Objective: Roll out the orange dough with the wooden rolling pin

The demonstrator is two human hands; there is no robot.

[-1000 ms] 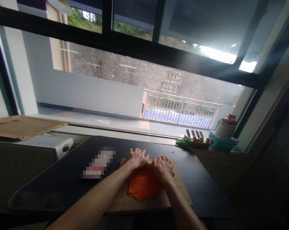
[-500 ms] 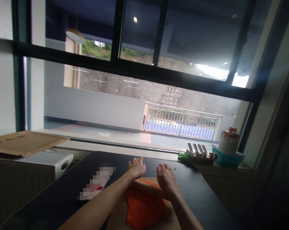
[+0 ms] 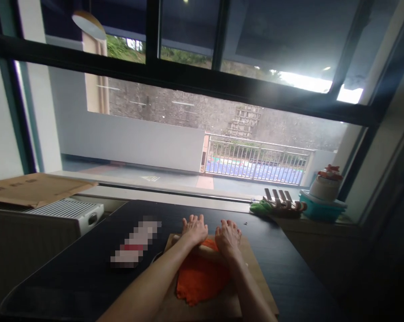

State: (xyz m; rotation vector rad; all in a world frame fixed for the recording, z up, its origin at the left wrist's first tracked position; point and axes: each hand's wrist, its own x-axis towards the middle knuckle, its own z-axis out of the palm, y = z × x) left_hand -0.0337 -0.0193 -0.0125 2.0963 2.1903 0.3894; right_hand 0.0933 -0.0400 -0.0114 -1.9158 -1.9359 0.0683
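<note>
A flat orange sheet, which looks like dough [image 3: 202,279], lies on a wooden board [image 3: 260,286]. Across its far part runs a pale rolling pin [image 3: 210,253], its ends partly covered by my hands and forearms. My left hand [image 3: 194,230] rests palm down over the pin's left side, fingers stretched forward and apart. Over the right side, my right hand [image 3: 228,237] lies flat in the same way, its fingers spread. Neither hand is wrapped round the pin. A strip of orange shows beyond the pin, between the hands.
The board lies on a dark table [image 3: 289,268]. A blurred-out item [image 3: 135,248] is on its left. On the sill at right are a green cloth [image 3: 260,207], a brown slatted item [image 3: 282,205] and a teal box [image 3: 322,208]. A brown envelope [image 3: 37,190] lies at left.
The view has tilted down, showing more of the board. My hands are slightly closer together, still palm down over the pin. The right hand sits a little further forward.
</note>
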